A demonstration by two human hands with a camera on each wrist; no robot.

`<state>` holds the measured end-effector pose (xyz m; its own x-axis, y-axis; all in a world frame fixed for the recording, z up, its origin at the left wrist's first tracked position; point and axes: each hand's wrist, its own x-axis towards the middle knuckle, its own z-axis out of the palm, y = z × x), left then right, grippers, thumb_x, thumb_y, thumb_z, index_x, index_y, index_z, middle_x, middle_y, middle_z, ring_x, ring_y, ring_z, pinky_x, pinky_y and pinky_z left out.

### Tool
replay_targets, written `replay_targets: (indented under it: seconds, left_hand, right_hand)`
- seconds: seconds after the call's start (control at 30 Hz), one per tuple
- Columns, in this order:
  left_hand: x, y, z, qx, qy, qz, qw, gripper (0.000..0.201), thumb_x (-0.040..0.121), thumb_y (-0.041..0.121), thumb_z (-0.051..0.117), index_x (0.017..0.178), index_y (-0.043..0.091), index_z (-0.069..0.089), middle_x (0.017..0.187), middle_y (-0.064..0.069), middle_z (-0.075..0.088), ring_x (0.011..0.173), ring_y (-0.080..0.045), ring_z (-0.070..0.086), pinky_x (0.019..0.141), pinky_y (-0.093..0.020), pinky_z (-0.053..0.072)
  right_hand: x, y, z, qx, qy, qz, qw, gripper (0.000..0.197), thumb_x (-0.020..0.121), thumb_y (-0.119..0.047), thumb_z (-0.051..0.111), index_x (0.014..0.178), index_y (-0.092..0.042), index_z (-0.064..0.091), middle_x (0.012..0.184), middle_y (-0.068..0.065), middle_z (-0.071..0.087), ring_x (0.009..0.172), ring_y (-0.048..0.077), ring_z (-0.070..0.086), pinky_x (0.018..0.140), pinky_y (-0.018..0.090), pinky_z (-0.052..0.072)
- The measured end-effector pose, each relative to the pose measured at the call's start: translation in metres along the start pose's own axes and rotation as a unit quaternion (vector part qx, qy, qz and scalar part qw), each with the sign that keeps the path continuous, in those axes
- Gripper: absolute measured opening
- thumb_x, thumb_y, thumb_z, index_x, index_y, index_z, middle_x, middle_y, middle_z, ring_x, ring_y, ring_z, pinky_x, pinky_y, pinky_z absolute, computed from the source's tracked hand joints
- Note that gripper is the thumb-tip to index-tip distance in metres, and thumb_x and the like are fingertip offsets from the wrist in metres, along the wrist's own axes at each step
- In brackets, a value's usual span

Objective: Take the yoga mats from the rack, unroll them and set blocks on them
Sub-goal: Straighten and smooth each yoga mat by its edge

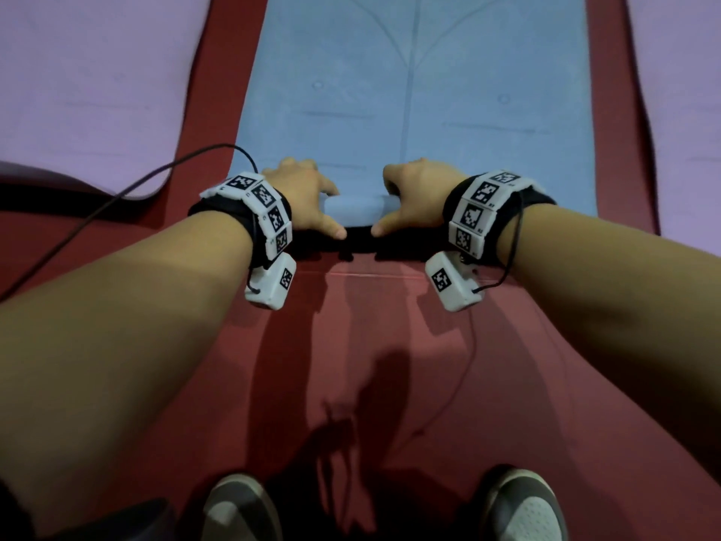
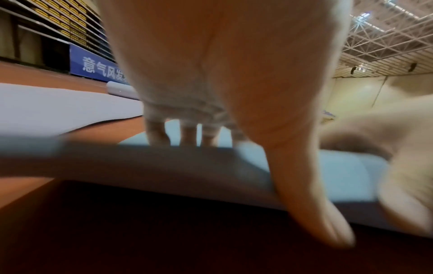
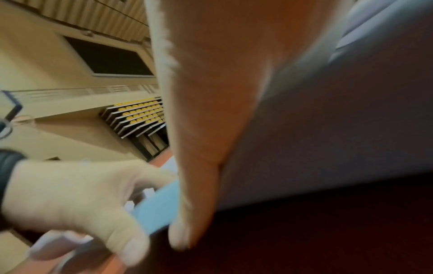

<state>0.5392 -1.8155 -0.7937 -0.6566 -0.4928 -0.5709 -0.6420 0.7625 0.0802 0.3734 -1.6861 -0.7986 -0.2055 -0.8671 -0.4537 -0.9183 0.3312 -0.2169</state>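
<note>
A blue yoga mat (image 1: 413,91) lies flat on the red floor (image 1: 351,365) and fills the top middle of the head picture. Its near end is curled into a small roll (image 1: 353,208) in the middle of the frame. The left hand (image 1: 308,197) sits on the left part of the roll, with its fingers bent over the top and its thumb down on the near side, so it is holding the roll. The right hand (image 1: 417,197) sits on the right part of the roll in the same way, fingers over the top and thumb low in front. The two hands are near each other, with a bit of bare roll between them. In the left wrist picture the fingers (image 2: 159,133) press down on the blue mat behind the roll, and the thumb (image 2: 323,218) hangs in front of it. A purple mat (image 1: 89,83) lies flat at the upper left of the head picture, and another purple mat (image 1: 686,91) shows at the upper right edge. Two grey shoes (image 1: 242,509) stand on the red floor at the bottom of the frame. A thin black cable (image 1: 117,197) runs from the left wrist to the left edge. Both wrist pictures are blurry.
</note>
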Motion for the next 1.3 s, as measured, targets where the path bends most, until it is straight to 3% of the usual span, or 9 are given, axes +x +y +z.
replay_targets:
  seconds: [0.1,0.17,0.3,0.43,0.6,0.87,1.0,1.13,1.3]
  left_hand:
    - [-0.009,0.003,0.005,-0.007,-0.071,0.000,0.997,0.096,0.059,0.066,0.082,0.142,0.032,0.048,0.125,-0.007,0.045,0.119,-0.034,0.050,0.101,-0.045,0.045]
    - [-0.014,0.005,0.015,-0.032,-0.105,-0.008,0.994,0.094,0.066,0.069,0.076,0.145,0.030,0.043,0.130,-0.009,0.041,0.119,-0.035,0.051,0.103,-0.046,0.044]
    - [-0.017,0.005,0.044,-0.032,-0.068,-0.016,0.997,0.056,0.090,0.055,0.060,0.136,0.026,0.050,0.132,-0.015,0.045,0.113,-0.037,0.055,0.099,-0.042,0.046]
    - [-0.017,0.000,0.063,-0.023,-0.044,-0.034,0.998,0.040,0.091,0.047,0.064,0.114,0.019,0.049,0.117,-0.013,0.052,0.098,-0.036,0.056,0.084,-0.043,0.049]
    - [-0.015,0.001,0.079,-0.028,-0.078,-0.056,0.995,0.052,0.085,0.057,0.067,0.106,0.018,0.040,0.107,-0.011,0.051,0.092,-0.035,0.057,0.080,-0.042,0.051]
    - [-0.010,-0.003,0.081,-0.077,-0.060,-0.073,0.993,0.051,0.074,0.058,0.076,0.090,0.023,0.043,0.094,-0.003,0.056,0.086,-0.028,0.058,0.071,-0.035,0.047]
    - [-0.012,0.001,0.074,-0.092,-0.076,-0.084,0.989,0.049,0.072,0.056,0.078,0.090,0.022,0.047,0.093,-0.003,0.059,0.086,-0.027,0.059,0.075,-0.037,0.050]
    - [-0.011,0.003,0.062,-0.167,-0.089,-0.101,0.977,0.043,0.080,0.048,0.073,0.100,0.010,0.066,0.098,-0.009,0.069,0.094,-0.029,0.065,0.084,-0.039,0.053]
    - [-0.018,-0.014,0.052,-0.240,0.016,-0.163,0.957,0.027,0.089,0.031,0.063,0.106,0.011,0.067,0.109,-0.011,0.069,0.102,-0.032,0.062,0.088,-0.037,0.052]
  right_hand:
    - [-0.007,-0.014,0.017,-0.006,-0.084,0.010,0.996,0.075,0.058,-0.079,0.072,0.098,-0.022,0.044,0.084,-0.002,0.051,0.083,0.026,0.055,0.068,0.035,0.045]
    - [-0.011,-0.020,0.030,-0.013,-0.113,0.007,0.993,0.074,0.060,-0.078,0.072,0.099,-0.022,0.044,0.082,-0.004,0.049,0.083,0.025,0.055,0.068,0.035,0.045]
    - [-0.019,-0.023,0.055,-0.018,-0.152,-0.012,0.988,0.047,0.083,-0.057,0.067,0.103,-0.019,0.047,0.093,0.003,0.055,0.084,0.027,0.054,0.068,0.034,0.042]
    - [-0.020,-0.016,0.068,0.007,-0.139,-0.004,0.990,0.022,0.092,-0.034,0.062,0.097,-0.019,0.047,0.095,0.008,0.059,0.080,0.029,0.055,0.065,0.035,0.045]
    - [-0.013,-0.022,0.067,-0.011,-0.133,0.010,0.991,0.027,0.088,-0.043,0.064,0.093,-0.022,0.048,0.084,0.001,0.053,0.073,0.023,0.054,0.056,0.030,0.041]
    - [-0.006,-0.023,0.068,-0.004,-0.118,0.024,0.993,0.029,0.087,-0.042,0.068,0.085,-0.021,0.048,0.082,-0.002,0.053,0.078,0.024,0.056,0.057,0.029,0.039]
    - [0.004,-0.030,0.054,0.023,-0.145,0.047,0.988,0.029,0.087,-0.038,0.067,0.073,-0.017,0.054,0.069,0.001,0.054,0.075,0.028,0.059,0.060,0.029,0.044]
    - [0.015,-0.036,0.034,0.081,-0.135,0.071,0.985,0.022,0.084,-0.031,0.066,0.083,-0.009,0.067,0.066,0.005,0.060,0.067,0.026,0.059,0.065,0.032,0.053]
    - [0.022,-0.046,0.008,0.114,-0.116,0.060,0.985,0.028,0.092,-0.033,0.062,0.108,-0.010,0.064,0.090,0.006,0.062,0.080,0.024,0.056,0.065,0.032,0.045]
